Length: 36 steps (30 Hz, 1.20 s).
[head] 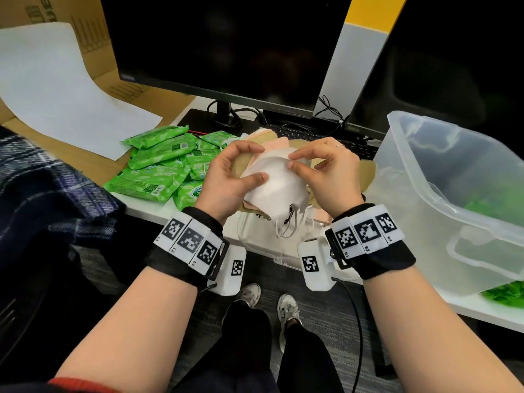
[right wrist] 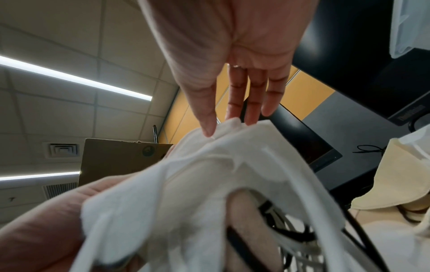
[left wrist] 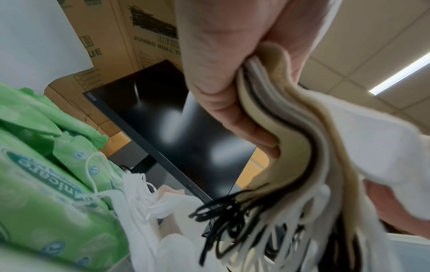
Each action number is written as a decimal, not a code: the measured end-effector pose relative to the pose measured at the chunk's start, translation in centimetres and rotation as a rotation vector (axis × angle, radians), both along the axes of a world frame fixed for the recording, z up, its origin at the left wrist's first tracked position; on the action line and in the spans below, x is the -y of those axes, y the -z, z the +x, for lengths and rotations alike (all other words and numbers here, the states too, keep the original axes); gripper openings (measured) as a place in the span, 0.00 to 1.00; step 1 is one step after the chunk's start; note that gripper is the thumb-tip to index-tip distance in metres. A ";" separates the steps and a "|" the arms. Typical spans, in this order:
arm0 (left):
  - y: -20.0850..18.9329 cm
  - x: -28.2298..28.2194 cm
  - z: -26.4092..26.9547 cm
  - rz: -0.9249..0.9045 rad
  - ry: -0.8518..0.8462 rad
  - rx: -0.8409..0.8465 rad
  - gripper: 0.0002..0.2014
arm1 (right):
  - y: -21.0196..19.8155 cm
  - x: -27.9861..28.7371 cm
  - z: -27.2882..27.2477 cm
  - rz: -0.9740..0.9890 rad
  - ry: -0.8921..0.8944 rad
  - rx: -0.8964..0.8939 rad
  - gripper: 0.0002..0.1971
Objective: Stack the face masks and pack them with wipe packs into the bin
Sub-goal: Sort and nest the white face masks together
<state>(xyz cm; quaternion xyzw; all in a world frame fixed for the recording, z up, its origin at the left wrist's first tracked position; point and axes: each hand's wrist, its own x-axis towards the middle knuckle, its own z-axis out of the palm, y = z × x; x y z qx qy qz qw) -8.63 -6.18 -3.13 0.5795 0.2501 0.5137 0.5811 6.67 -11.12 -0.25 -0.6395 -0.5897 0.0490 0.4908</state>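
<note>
My left hand (head: pixel 241 171) grips a stack of face masks (head: pixel 276 191), white on top with tan and pink ones beneath; its layered edges (left wrist: pixel 291 143) and dangling black and white ear loops (left wrist: pixel 232 217) show in the left wrist view. My right hand (head: pixel 314 168) pinches the upper edge of the top white mask (right wrist: pixel 232 152) between thumb and forefinger. More loose masks (head: pixel 272 140) lie on the desk behind the hands. Several green wipe packs (head: pixel 161 168) are heaped to the left. The clear plastic bin (head: pixel 453 199) stands at the right with green packs inside.
Two dark monitors (head: pixel 226 46) and a keyboard (head: pixel 317 137) stand behind the masks. A cardboard box with a white sheet (head: pixel 56 89) lies at the far left. A plaid cloth (head: pixel 42 188) hangs at the left desk edge. A clear lid (head: pixel 269 245) lies under the hands.
</note>
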 end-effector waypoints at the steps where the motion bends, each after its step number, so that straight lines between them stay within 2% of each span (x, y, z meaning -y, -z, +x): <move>1: 0.0 0.0 0.0 0.002 -0.006 0.000 0.21 | 0.0 0.0 0.0 0.006 0.002 -0.002 0.07; 4: 0.1 -0.1 0.1 -0.009 -0.005 -0.001 0.23 | -0.1 0.2 -0.1 -0.019 -0.044 0.017 0.06; 7: 0.0 0.0 0.1 -0.010 -0.015 -0.014 0.23 | -0.1 0.5 -0.2 -0.110 -0.211 -0.031 0.08; 9: 0.0 -0.2 0.1 -0.008 -0.029 -0.057 0.20 | 0.2 0.5 -0.4 -0.151 -0.305 -0.081 0.06; 11: 0.0 -0.1 0.1 -0.042 -0.024 -0.100 0.16 | 0.5 0.5 -0.4 -0.154 -0.317 -0.123 0.05; 15: 0.0 0.0 0.3 -0.132 -0.013 -0.099 0.18 | 0.6 0.5 0.2 -0.188 -0.195 -0.037 0.17; 17: -0.3 -0.2 0.1 -0.184 -0.046 -0.067 0.17 | 0.0 0.7 0.6 -0.219 -0.112 0.002 0.13; 19: -0.6 -0.6 -0.3 -0.224 -0.078 -0.035 0.15 | -0.6 0.8 1.4 -0.158 0.115 0.023 0.09; 21: -0.7 -0.6 -0.6 -0.253 -0.082 -0.015 0.17 | -1.2 0.8 2.3 -0.016 0.342 -0.076 0.08; 22: -0.7 -0.6 -0.6 -0.258 -0.082 -0.007 0.17 | -1.5 0.7 2.4 0.067 0.384 -0.130 0.09; 23: -0.6 -0.6 -0.6 -0.257 -0.083 -0.008 0.17 | -1.8 0.8 2.2 0.120 0.365 -0.153 0.11; 25: -0.4 -0.5 -0.2 -0.250 -0.065 -0.010 0.18 | -2.0 1.0 1.0 0.084 0.217 -0.089 0.15; 27: -0.4 -0.3 0.1 -0.249 -0.016 0.011 0.18 | -1.8 1.4 -0.8 -0.058 -0.019 0.033 0.15; 29: -0.2 -0.2 0.2 -0.228 0.045 0.024 0.12 | -1.4 1.5 -2.0 -0.210 -0.197 0.040 0.11; 30: -0.2 -0.1 0.2 -0.193 0.066 0.010 0.05 | -1.1 1.5 -2.2 -0.248 -0.232 -0.002 0.15; 31: -0.1 0.0 0.1 -0.156 0.073 -0.011 0.05 | -0.9 1.3 -2.0 -0.261 -0.244 -0.084 0.18; 33: 0.1 0.0 -0.1 -0.092 0.067 -0.073 0.17 | -0.6 1.1 -1.4 -0.228 -0.241 -0.224 0.14; 34: 0.1 0.1 -0.2 -0.081 0.088 -0.091 0.21 | -0.5 1.0 -0.9 -0.210 -0.232 -0.215 0.13; 36: 0.0 0.5 -0.5 -0.084 0.145 -0.117 0.24 | -0.4 1.1 -0.2 -0.204 -0.213 -0.046 0.16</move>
